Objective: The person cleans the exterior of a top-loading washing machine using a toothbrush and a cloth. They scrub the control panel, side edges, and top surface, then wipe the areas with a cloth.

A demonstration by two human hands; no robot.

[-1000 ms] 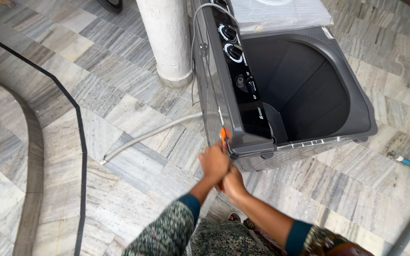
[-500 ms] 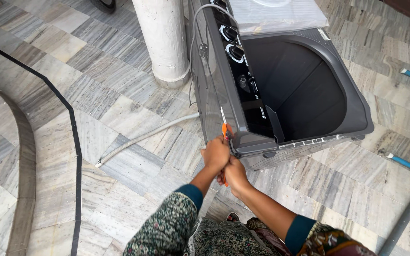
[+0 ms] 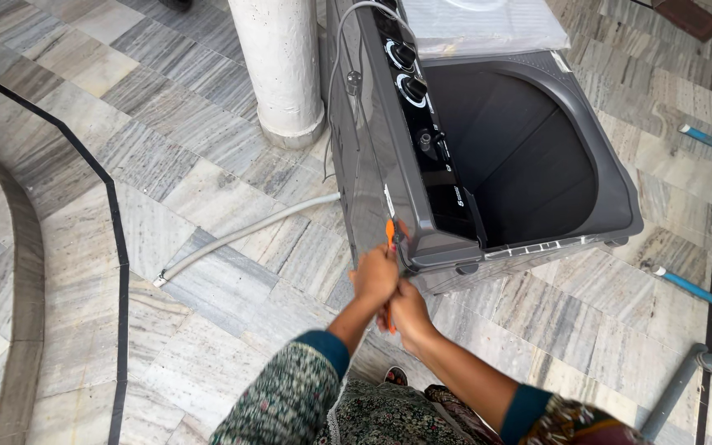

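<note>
A pale drain hose (image 3: 245, 235) lies on the marble floor (image 3: 84, 165) at the left. Right of it, at the near left corner of the grey washing machine (image 3: 389, 173), the left hand (image 3: 375, 277) and right hand (image 3: 409, 311) each close their grip on a thin orange tool (image 3: 390, 234) (probably light, stiff, best held low on its shaft), its tip touching the corner.

both hands meet at the near corner of a dark grey plastic twin-tub washing machine (image 3: 537, 74) with its tub open: the left hand (image 3: 375, 278) is closed on a slim orange-handled tool (image 3: 390, 235) whose tip touches the corner, and the right hand (image 3: 409, 311) is pressed just beneath it. a pale grey ribbed drain hose (image 3: 241, 237) lies on the grey veined marble floor (image 3: 166, 148), beside a round white pillar (image 3: 278, 66).
</note>
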